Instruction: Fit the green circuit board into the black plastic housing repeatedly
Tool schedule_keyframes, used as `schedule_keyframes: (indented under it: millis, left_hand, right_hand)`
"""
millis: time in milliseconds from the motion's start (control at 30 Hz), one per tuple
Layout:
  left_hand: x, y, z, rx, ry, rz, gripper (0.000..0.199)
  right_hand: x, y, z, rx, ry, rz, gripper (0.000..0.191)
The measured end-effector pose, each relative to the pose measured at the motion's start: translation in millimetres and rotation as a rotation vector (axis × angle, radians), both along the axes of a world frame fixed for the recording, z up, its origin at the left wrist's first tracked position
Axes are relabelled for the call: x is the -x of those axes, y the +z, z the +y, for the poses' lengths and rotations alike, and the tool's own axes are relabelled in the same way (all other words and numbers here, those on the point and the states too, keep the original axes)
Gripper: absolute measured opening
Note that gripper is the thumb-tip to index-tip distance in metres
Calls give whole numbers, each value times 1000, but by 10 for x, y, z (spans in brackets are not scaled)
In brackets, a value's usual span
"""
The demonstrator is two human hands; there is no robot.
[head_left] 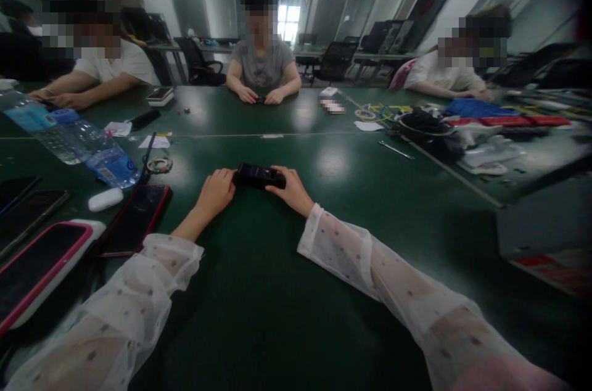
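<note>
Between my two hands is a small black device (259, 175) with a dark screen showing faint light marks; its exact kind I cannot make out. My left hand (216, 192) is closed at its left end, the fingertips curled out of sight. At the other end my right hand (291, 189) grips it, thumb on the near side and fingers over the far side. The device rests on or just above the dark green table (259, 292). Sheer white dotted sleeves cover both my forearms.
Left of me lie a red-edged phone (137, 218), a white earbud case (105, 199), a pink-rimmed phone (44, 261) and tipped water bottles (108, 160). A wrench (396, 150), cables (379, 112) and a grey box (541, 224) are rightward. Several people sit around.
</note>
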State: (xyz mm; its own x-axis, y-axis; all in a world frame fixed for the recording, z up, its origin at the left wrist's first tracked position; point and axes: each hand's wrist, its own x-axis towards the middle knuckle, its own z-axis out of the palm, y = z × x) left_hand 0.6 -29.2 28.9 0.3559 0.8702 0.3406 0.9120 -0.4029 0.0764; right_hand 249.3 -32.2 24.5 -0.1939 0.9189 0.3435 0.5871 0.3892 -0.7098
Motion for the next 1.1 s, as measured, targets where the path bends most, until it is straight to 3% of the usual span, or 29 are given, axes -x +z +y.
schedule_keyframes:
  millis: [767, 1100]
  left_hand:
    - [29, -17, -4, -12, -14, 12, 35]
    - [10, 20, -48, -28, 6, 22, 55]
  right_hand:
    - [-55, -183, 120, 12, 15, 140, 53]
    - [-31, -146, 100, -74, -37, 206, 49]
